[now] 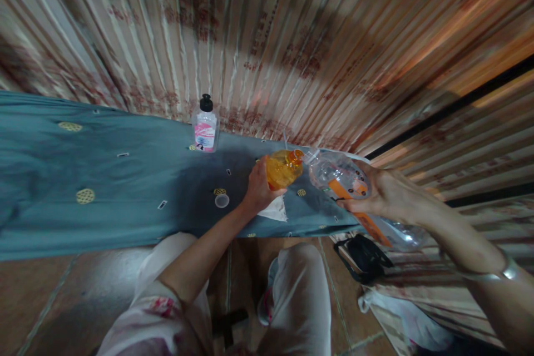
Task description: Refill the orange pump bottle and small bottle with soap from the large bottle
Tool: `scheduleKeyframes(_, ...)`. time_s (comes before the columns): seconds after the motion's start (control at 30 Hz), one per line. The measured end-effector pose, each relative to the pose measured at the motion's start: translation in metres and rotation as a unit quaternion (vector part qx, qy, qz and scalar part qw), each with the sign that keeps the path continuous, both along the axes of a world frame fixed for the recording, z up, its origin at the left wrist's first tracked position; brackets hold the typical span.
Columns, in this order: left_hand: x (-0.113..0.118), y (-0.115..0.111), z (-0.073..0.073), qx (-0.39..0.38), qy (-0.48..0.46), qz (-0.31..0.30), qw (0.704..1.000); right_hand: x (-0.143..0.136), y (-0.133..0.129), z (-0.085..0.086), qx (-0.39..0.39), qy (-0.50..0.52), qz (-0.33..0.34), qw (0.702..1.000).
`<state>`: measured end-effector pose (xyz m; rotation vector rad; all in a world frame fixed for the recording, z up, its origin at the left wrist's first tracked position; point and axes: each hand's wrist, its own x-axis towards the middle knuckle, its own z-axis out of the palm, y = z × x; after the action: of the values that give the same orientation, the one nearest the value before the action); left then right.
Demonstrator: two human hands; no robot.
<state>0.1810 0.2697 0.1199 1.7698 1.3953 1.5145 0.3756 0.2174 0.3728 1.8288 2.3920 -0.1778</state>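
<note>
My left hand (pixel 257 189) grips a small bottle of orange liquid (pixel 283 168), tilted on its side with its neck pointing right. My right hand (pixel 386 196) holds a larger clear plastic bottle (pixel 340 177) with an orange label, lying sideways, its mouth meeting the small bottle's neck. Both bottles hover just above the blue-grey cloth-covered table (pixel 104 178). A white folded paper (pixel 275 210) lies under my left hand. A small round translucent cap (pixel 222 201) rests on the cloth to the left of that hand.
A clear bottle with a black cap and pink label (pixel 206 125) stands at the table's far edge. Patterned curtains (pixel 271 39) hang behind. A black object (pixel 364 257) lies on the tiled floor to the right of my knees.
</note>
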Motion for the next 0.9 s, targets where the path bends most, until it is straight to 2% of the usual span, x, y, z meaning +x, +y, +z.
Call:
scheduleKeyframes(0.2,0.0013,-0.0006,0.0007,-0.005,-0.001,0.004,1.000,-0.0005,0.0003,0.0005,-0.004,0.003,0.009,1.000)
scheduleKeyframes(0.43,0.0000,-0.0005,0.0013,-0.011,0.000,-0.004,1.000,-0.0081,-0.0038,0.0066,-0.018,-0.018,-0.010,1.000)
scheduleKeyframes(0.9,-0.0004,-0.0002,0.0009,-0.008,-0.001,-0.007,1.000,-0.0064,-0.0025,0.0060,-0.027,-0.037,-0.031,0.998)
